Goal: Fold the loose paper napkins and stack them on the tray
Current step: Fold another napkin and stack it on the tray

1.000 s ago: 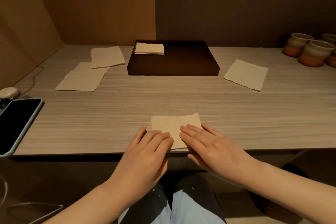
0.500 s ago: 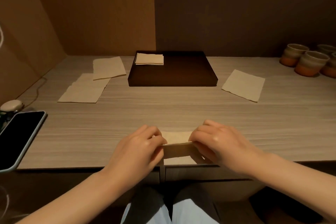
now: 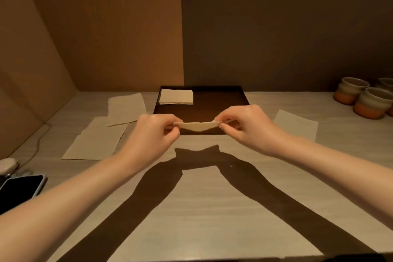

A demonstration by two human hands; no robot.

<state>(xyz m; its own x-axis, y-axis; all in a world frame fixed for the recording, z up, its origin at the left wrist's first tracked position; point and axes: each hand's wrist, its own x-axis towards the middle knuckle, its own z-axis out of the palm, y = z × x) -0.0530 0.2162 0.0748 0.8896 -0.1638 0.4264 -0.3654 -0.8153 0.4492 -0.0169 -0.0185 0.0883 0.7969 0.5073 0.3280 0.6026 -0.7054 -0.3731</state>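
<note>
A folded beige napkin (image 3: pixel 197 126) hangs in the air just in front of the dark tray (image 3: pixel 223 100), sagging a little in the middle. My left hand (image 3: pixel 156 132) pinches its left end and my right hand (image 3: pixel 246 125) pinches its right end. A small stack of folded napkins (image 3: pixel 176 96) lies in the tray's back left corner. Loose flat napkins lie on the table: two overlapping left of the tray (image 3: pixel 125 107) (image 3: pixel 95 141) and one to the right (image 3: pixel 296 124).
A black phone (image 3: pixel 20 187) and a small white device (image 3: pixel 8 165) with a cable lie at the table's left edge. Ceramic cups (image 3: pixel 361 99) stand at the back right. Walls close the table off at the back and left.
Both hands folded the napkin at the table's near edge, then lifted it and carried it forward toward the tray. The camera view also moved forward.
</note>
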